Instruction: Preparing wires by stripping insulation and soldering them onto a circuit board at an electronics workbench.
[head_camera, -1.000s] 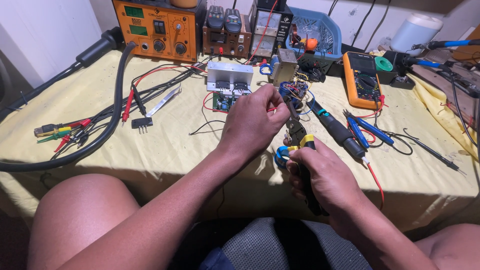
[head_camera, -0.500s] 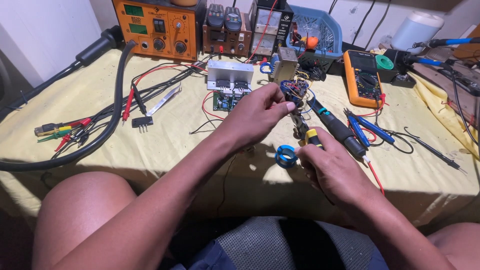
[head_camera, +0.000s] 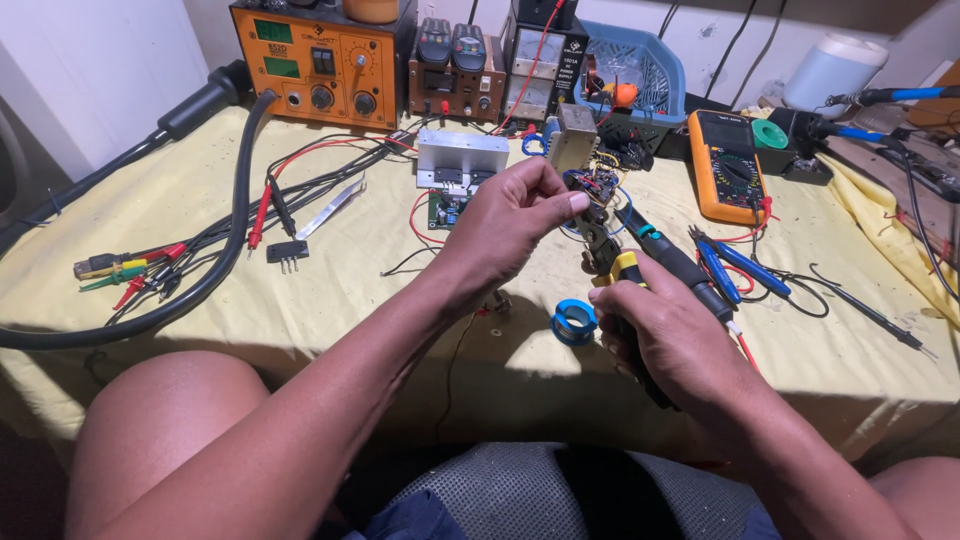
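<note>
Yellow-handled pliers (head_camera: 612, 262) gripped over the cloth-covered surface (head_camera: 300, 290)

Right hand (head_camera: 672, 340) curls its fingers closed around the plier handles, jaws up at a small wired component (head_camera: 590, 190). Left hand (head_camera: 510, 225) reaches in from the left, wrist bent, fingertips (head_camera: 572, 203) pinching that component. A blue tape roll (head_camera: 573, 322) lies just below; an orange multimeter (head_camera: 727, 165) sits farther right.
</note>
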